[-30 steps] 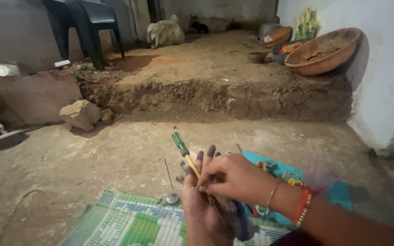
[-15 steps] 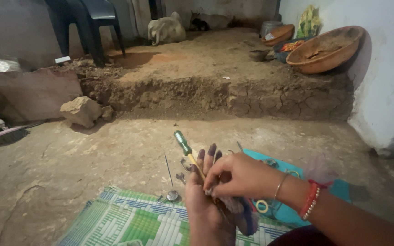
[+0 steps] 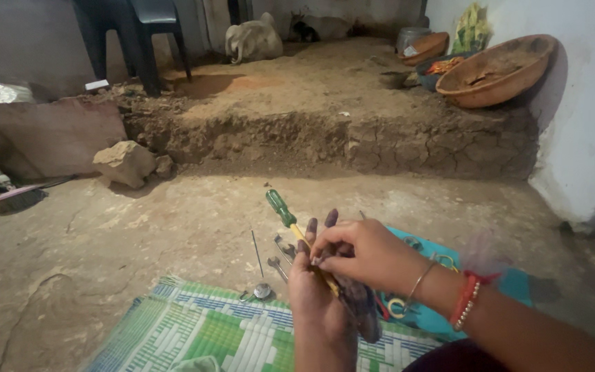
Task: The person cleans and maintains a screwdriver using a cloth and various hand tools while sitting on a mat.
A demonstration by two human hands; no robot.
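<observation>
My left hand [image 3: 318,303] is raised palm-up in front of me, fingers dark and greasy, with a screwdriver [image 3: 290,222] that has a green and yellow handle lying across it, handle pointing away. My right hand [image 3: 363,253] reaches across from the right and pinches something small at the left fingers, next to the screwdriver shaft; what it pinches is too small to tell. A dark part [image 3: 361,308] rests in the left palm below. Red and metal bangles sit on my right wrist.
A green and white woven mat [image 3: 201,331] lies below my hands, a teal cloth [image 3: 518,286] with small tools to the right. Thin metal rods and small spanners [image 3: 270,258] lie on the earth floor. A cracked mud step [image 3: 352,138], a stone [image 3: 125,162], a basket [image 3: 497,69] and a chair stand beyond.
Both hands and the screwdriver have stayed close together, shifting slightly right and lower in view. The right fingers keep working at the left fingertips.
</observation>
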